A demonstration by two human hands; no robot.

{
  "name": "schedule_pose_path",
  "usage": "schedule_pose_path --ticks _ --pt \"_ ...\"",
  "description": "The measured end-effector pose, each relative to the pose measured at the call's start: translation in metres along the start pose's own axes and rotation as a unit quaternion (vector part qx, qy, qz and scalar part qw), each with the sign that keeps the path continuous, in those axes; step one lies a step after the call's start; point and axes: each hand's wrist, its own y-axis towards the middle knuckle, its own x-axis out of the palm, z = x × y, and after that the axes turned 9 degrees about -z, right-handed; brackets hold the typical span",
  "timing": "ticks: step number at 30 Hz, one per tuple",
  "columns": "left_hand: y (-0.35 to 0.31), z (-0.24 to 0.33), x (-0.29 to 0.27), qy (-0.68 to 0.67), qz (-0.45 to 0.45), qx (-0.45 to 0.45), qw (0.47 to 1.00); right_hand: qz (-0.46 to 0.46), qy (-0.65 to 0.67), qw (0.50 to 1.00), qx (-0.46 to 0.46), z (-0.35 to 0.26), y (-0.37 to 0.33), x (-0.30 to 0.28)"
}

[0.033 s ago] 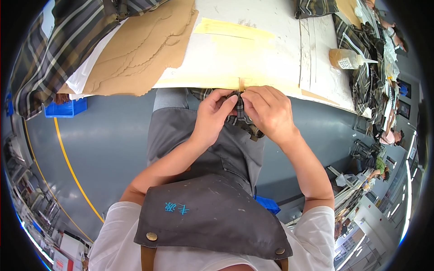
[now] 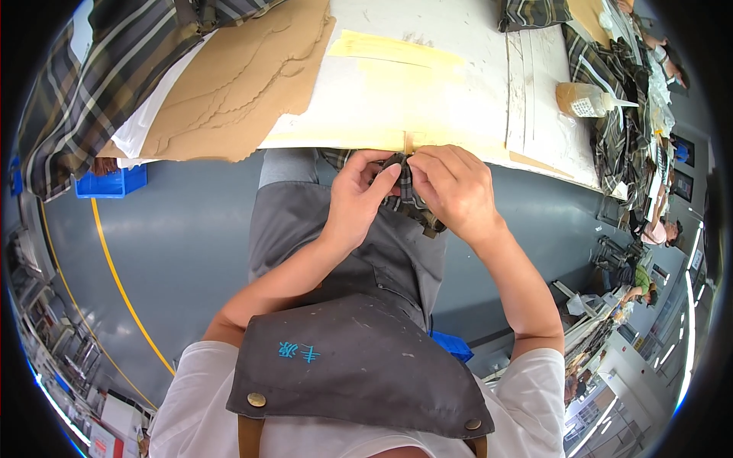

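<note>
A small dark plaid cloth piece (image 2: 406, 200) is pinched between my two hands at the front edge of the table (image 2: 473, 114). My left hand (image 2: 360, 187) grips it from the left, thumb pressed toward the index finger. On the other side, the bent fingers and thumb of my right hand (image 2: 456, 187) close on its upper end. The cloth hangs down over my grey apron (image 2: 336, 351). A narrow tan strip (image 2: 408, 141) lies on the table edge just beyond my fingertips. My fingers hide much of the cloth's upper part.
Brown paper (image 2: 237, 76) and striped plaid fabric (image 2: 114, 84) lie at the table's left. A squeeze bottle (image 2: 584, 100) with a pointed nozzle rests at the right, beside heaped plaid cloth (image 2: 618, 145). Below the left side is a blue bin (image 2: 114, 183). Other people work far right.
My left thumb and fingers have shifted slightly on the cloth, showing a little more of its top. My right hand looks unmoved.
</note>
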Motion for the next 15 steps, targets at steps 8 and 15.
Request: schedule_pose_path --ticks 8,15 --pt "-0.012 0.015 -0.005 0.480 0.022 0.322 0.816 0.014 0.027 0.999 0.014 0.003 -0.003 0.003" --pt "0.001 0.022 0.003 0.573 0.001 0.292 0.766 0.001 0.023 1.000 -0.010 0.008 -0.001 -0.002"
